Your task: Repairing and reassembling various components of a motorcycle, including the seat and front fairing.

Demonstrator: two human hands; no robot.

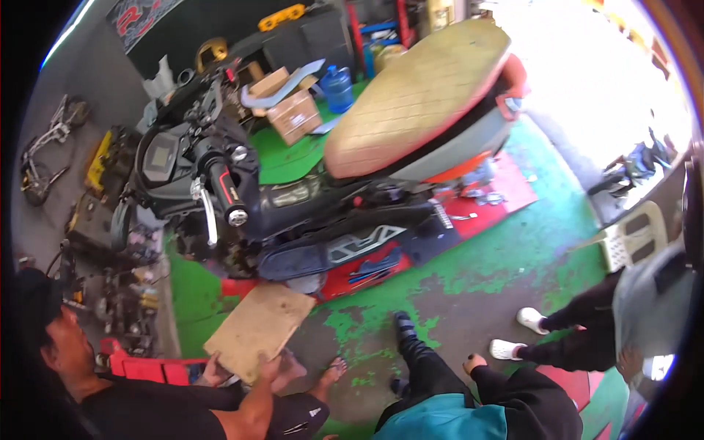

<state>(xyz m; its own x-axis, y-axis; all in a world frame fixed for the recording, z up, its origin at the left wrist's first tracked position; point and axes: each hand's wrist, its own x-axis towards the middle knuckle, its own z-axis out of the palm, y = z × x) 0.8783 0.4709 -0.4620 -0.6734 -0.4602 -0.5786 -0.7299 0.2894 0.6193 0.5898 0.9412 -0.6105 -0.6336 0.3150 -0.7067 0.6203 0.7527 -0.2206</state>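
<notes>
From the lower edge a black sleeve reaches up to my right hand [475,363], small and rounded beside my dark trousers [429,370]. Its fingers cannot be told apart, and nothing shows plainly in it. My left hand is not in view. Ahead a large dark scooter [315,213] stands with a worn tan quilted seat [422,95] on its rear part. At the lower left, a person in a black shirt [154,407] and cap grips a flat tan board [260,330] with both hands, tilted in front of the scooter's side.
Another person's white clogs [513,337] show at right, near a cream plastic chair [636,235]. Tools [378,271] lie on red flooring beside the scooter. Behind it are a cardboard box [293,116] and a blue water jug [337,89]. Parts crowd the left wall.
</notes>
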